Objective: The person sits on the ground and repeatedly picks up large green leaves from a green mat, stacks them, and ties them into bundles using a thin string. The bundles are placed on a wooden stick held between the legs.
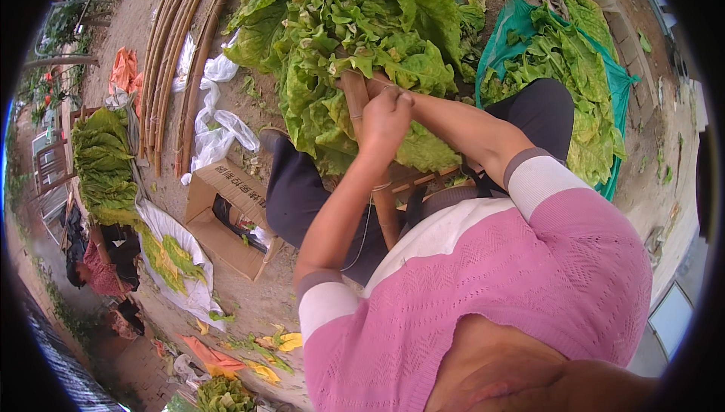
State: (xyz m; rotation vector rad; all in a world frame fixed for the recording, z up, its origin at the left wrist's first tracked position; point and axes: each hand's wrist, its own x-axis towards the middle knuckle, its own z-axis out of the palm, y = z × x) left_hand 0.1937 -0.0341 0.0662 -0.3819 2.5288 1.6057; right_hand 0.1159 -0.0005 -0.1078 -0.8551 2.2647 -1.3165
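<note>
A long wooden pole [356,100] slants from my lap up into a thick bunch of large green leaves [334,106], which look like tobacco. Leaf stems crowd together around its upper end. Beside the pole, my left hand [388,120] has its fingers closed at a thin string [374,76] that crosses near the stems. My right hand [378,84] is against the pole and the leaves, partly hidden behind the left one; its grip does not show. More string [362,236] is wound on the lower pole and hangs loose over my dark trousers.
At right lies a green mesh sheet [614,112] with more leaves. Several poles [170,55] rest at left near white plastic [212,117]. An open cardboard box [226,248] stands by my left leg. Another person [105,270] is at far left beside hanging leaves [105,163].
</note>
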